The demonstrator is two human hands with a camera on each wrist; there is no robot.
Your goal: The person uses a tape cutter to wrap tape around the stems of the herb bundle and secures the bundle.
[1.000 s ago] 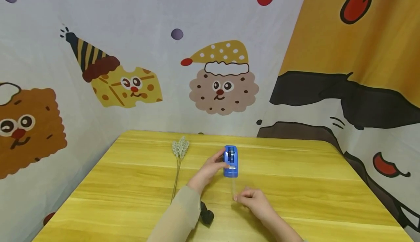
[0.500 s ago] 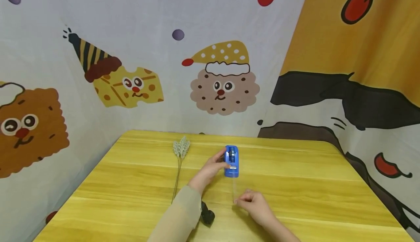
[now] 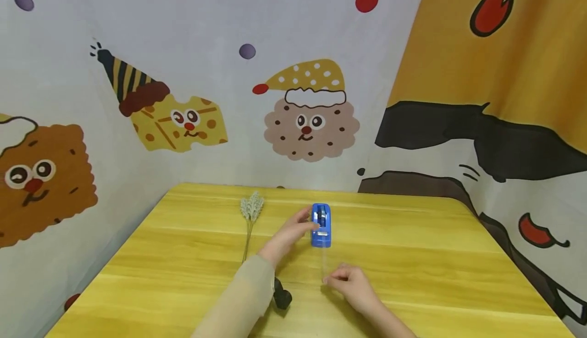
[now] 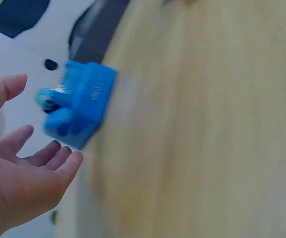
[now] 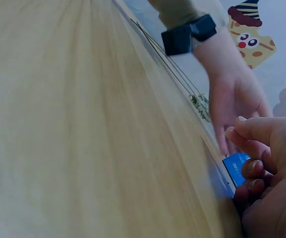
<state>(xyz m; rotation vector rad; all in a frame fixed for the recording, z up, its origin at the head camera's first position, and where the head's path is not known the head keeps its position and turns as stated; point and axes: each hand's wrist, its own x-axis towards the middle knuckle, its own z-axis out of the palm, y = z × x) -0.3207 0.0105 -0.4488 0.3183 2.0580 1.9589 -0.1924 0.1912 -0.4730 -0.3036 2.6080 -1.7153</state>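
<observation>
A blue tape dispenser [image 3: 327, 230] sits on the wooden table, its side facing me in the left wrist view [image 4: 96, 96]. From its near end a clear strip of tape [image 3: 323, 262] stretches toward me. My right hand [image 3: 353, 284] pinches the strip's free end between thumb and forefinger, the other fingers curled in, as the right wrist view also shows. Just left of the dispenser is my left hand [image 3: 289, 233]. Its fingers are spread and relaxed, with a gap to the dispenser in the left wrist view.
Dried grey-green flower stems [image 3: 251, 208] lie to the left of the dispenser, partly behind the left forearm. A black device [image 3: 282, 297] is worn on the left wrist. A cartoon-printed curtain [image 3: 312, 175] hangs behind the table's [image 3: 435, 256] far edge.
My left hand has loosened from the dispenser and drawn slightly left. The right hand has pulled the tape a little nearer to me, still pinching its end. The dispenser stays about where it was.
</observation>
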